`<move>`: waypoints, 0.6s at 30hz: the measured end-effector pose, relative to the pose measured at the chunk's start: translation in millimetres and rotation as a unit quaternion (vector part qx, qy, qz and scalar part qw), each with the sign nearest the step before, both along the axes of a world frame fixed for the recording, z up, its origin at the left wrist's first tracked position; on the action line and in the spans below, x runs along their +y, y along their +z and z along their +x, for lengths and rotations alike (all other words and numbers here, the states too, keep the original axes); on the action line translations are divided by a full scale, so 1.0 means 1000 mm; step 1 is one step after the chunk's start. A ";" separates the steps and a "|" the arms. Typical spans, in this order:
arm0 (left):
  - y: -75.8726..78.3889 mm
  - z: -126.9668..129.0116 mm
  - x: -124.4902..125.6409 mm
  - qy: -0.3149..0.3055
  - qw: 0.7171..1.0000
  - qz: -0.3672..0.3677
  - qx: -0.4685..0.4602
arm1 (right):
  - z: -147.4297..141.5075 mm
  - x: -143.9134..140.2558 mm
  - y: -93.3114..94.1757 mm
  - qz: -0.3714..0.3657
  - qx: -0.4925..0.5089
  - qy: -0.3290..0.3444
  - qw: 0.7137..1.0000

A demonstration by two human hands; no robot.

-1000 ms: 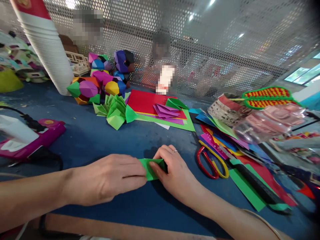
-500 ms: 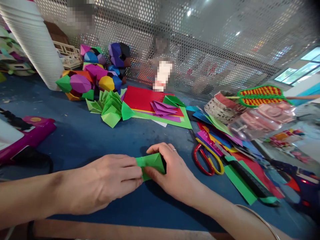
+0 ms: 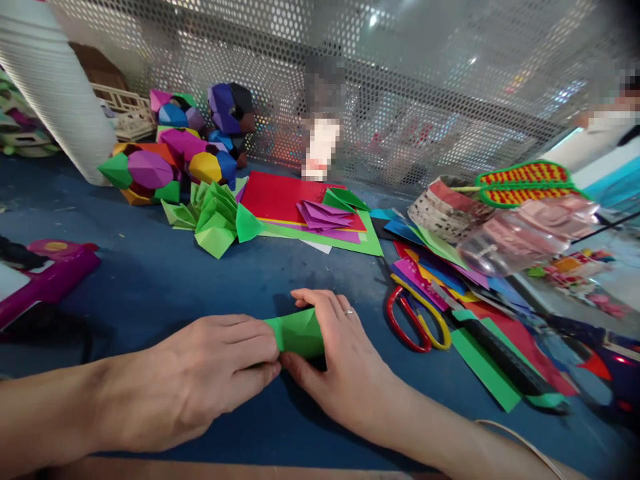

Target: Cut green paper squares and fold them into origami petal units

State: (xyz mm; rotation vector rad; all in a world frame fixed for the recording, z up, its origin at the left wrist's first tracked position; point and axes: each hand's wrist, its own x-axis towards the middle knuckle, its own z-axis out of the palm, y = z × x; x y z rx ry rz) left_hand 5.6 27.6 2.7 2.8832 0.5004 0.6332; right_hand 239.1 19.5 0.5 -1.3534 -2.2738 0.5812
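Note:
A green folded paper piece lies between my two hands, low over the blue table. My left hand is closed on its left end, with the fingertips pinched together. Around its right end curves my right hand, thumb at the lower edge and fingers over the far side. The paper looks bent into a hollow, tube-like shape; its ends are partly hidden by my fingers. Red-and-yellow-handled scissors lie to the right of my right hand, beside a black and teal utility knife.
Light green folded papers and a red paper sheet lie behind my hands. Colourful paper balls stand at the back left before a perforated metal screen. A purple glue gun is at left; a clear bottle is at right.
My right hand has rolled over the green paper, its thumb moving down to the lower edge and covering the right end. My left hand keeps its pinch. The view has shifted slightly.

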 end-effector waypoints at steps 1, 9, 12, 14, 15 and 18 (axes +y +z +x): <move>0.000 0.000 0.000 -0.002 1.000 0.001 0.003 | 0.000 0.000 0.000 0.003 -0.001 -0.001 1.000; 0.007 0.002 0.001 -0.008 1.000 -0.004 0.012 | 0.020 0.009 0.008 -0.056 0.015 -0.003 0.998; 0.009 0.003 0.001 -0.007 1.000 -0.003 0.017 | 0.030 0.011 0.007 -0.059 0.023 0.007 0.998; 0.008 0.003 0.002 -0.005 1.000 -0.003 0.009 | 0.034 0.012 0.008 -0.062 0.021 0.017 0.998; 0.008 0.003 0.002 -0.004 1.000 -0.003 0.007 | 0.036 0.013 0.008 -0.063 0.019 0.020 0.998; 0.005 0.002 0.002 -0.009 1.000 -0.002 0.011 | 0.037 0.013 0.011 -0.069 0.007 0.032 0.997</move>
